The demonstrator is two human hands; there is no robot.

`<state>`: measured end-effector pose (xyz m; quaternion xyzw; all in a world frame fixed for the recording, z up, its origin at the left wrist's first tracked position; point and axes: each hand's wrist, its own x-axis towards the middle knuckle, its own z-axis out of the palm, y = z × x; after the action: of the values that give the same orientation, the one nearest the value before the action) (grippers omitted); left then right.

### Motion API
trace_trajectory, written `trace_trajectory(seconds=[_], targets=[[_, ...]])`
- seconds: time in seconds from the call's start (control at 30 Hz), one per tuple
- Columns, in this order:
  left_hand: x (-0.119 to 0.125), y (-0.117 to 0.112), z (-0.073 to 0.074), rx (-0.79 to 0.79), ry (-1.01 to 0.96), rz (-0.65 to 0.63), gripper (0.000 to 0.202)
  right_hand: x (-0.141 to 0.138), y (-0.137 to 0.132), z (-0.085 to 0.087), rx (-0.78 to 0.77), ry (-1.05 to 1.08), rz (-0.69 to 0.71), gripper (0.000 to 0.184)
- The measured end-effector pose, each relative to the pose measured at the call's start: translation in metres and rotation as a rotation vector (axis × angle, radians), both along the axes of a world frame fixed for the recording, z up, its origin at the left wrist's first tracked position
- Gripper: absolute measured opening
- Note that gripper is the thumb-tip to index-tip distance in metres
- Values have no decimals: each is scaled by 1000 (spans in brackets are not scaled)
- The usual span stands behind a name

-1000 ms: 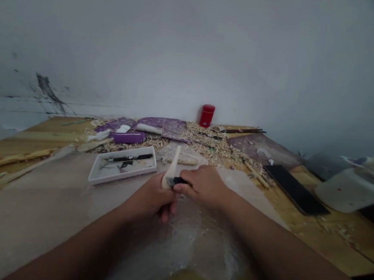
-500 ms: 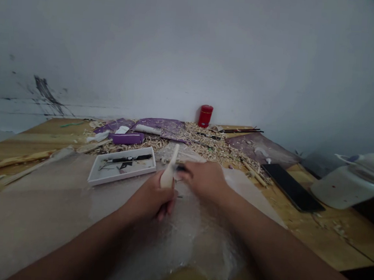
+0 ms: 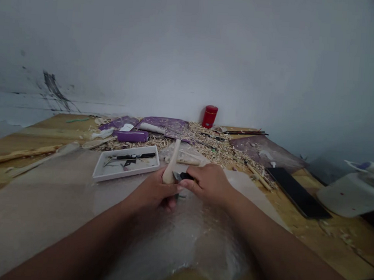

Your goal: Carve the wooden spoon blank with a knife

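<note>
My left hand (image 3: 153, 192) is closed around the lower end of a pale wooden stick (image 3: 172, 164) that points up and away from me. My right hand (image 3: 207, 183) is closed on a small black-handled knife (image 3: 181, 176), its blade resting against the stick just above my left fingers. Both hands hover over a crinkled clear plastic sheet (image 3: 179, 238) spread on the wooden table (image 3: 300, 222).
A white tray (image 3: 125, 162) with black tools lies left of the hands. Behind are wood shavings (image 3: 212, 146), a purple case (image 3: 131, 135), a red can (image 3: 209, 116), thin sticks (image 3: 258, 171). A black slab (image 3: 296, 193) and a white appliance (image 3: 358, 188) sit right. A branch (image 3: 14, 154) lies far left.
The right hand pushed the knife forward along the stick half a second ago, then drew it back to the stick's base. The left hand kept its hold.
</note>
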<state>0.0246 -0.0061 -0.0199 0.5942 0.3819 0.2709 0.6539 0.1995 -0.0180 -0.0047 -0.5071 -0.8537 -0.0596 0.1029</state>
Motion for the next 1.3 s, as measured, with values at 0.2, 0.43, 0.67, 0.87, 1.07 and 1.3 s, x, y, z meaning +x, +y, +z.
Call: trace_trajectory(seconds=[0.2,0.43,0.67,0.87,1.07,1.3], targets=[[5,-3,3,110,146,50,37,-3,-2,1,-58,-26,54,55],[6,-13,13,181,179,90,27,-6,-4,3,-6,-19,73,53],[6,-14,9,40,128,55,27,7,3,7,145,-50,-199,56],[5,-13,9,64,126,38,33,5,1,5,131,-25,-217,56],[5,-12,7,88,166,62,31,-3,-1,3,77,-19,-212,55],[12,-26,13,-15,77,-11,24,44,24,10,107,107,-643,59]])
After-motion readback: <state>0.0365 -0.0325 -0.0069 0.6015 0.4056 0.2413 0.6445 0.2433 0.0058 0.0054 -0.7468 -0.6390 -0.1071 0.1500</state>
